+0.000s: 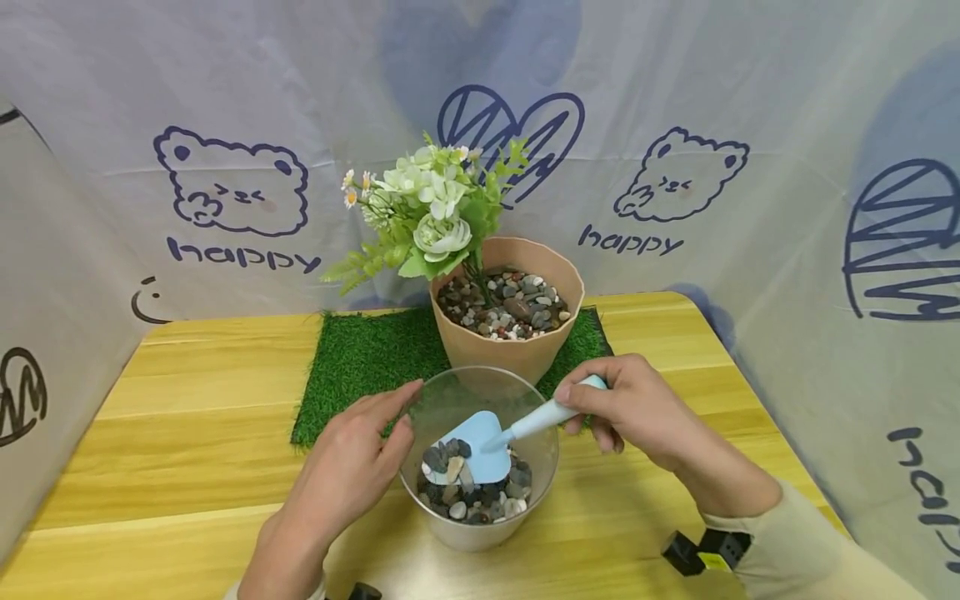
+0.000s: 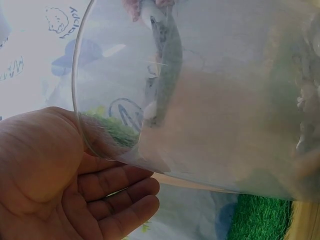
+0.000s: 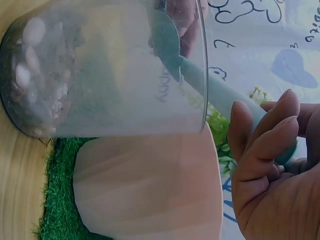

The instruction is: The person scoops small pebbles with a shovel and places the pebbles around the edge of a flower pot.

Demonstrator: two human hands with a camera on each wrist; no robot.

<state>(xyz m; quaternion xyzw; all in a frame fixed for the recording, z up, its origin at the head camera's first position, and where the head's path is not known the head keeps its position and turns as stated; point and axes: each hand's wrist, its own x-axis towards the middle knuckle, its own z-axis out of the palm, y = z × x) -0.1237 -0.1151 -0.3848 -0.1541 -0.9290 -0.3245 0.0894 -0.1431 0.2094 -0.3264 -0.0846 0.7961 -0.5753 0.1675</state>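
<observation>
A light-blue toy shovel [image 1: 480, 450] slants inside a clear plastic container [image 1: 542, 500], its scoop carrying grey and pale pebbles [image 1: 447, 458]. More pebbles [image 1: 487, 504] lie at the container's bottom. My right hand [image 1: 622, 404] grips the shovel's handle [image 1: 551, 415] above the container's right rim; the right wrist view shows this hand [image 3: 280, 165] from the palm side. On the container's left side, my left hand [image 1: 360, 450] rests its thumb and index finger near the rim. In the left wrist view, this hand's fingers [image 2: 120, 182] stretch loosely along the outer wall.
Behind the container stands a peach flowerpot [image 1: 498, 354] with pebbles and a bunch of artificial flowers [image 1: 438, 208]. It sits on a green turf mat [image 1: 360, 358] on a wooden table [image 1: 202, 433]. A printed cloth [image 1: 375, 75] encloses the back and sides.
</observation>
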